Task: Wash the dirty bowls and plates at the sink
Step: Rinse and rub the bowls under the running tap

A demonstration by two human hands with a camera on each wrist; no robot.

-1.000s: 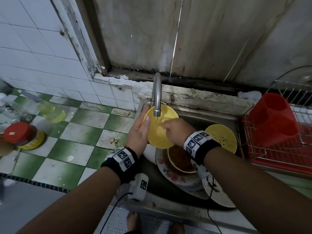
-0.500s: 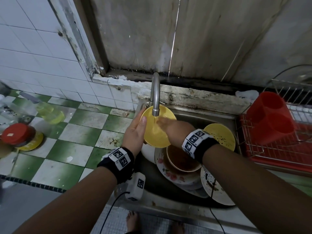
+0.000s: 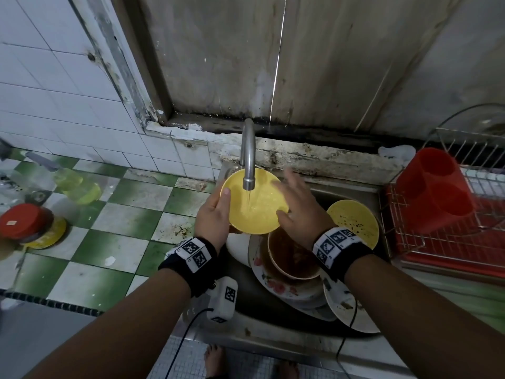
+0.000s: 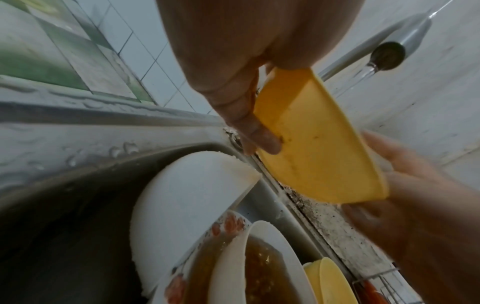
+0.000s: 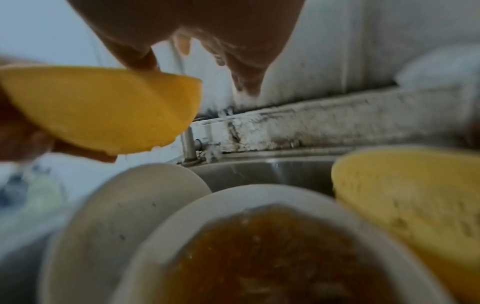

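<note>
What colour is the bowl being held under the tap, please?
Yellow. The bowl shows best in the head view, under the tap.

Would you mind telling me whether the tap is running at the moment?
Running. A thin stream of water falls from the tap spout into the yellow bowl that the left hand holds beneath it.

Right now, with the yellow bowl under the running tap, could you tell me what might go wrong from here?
The left hand alone grips the wet yellow bowl by its rim; the right hand is open at its edge. A slip would probably drop it onto the dirty bowl stacked below. Water from the tap hits the tilted bowl and may splash onto the counter.
</note>
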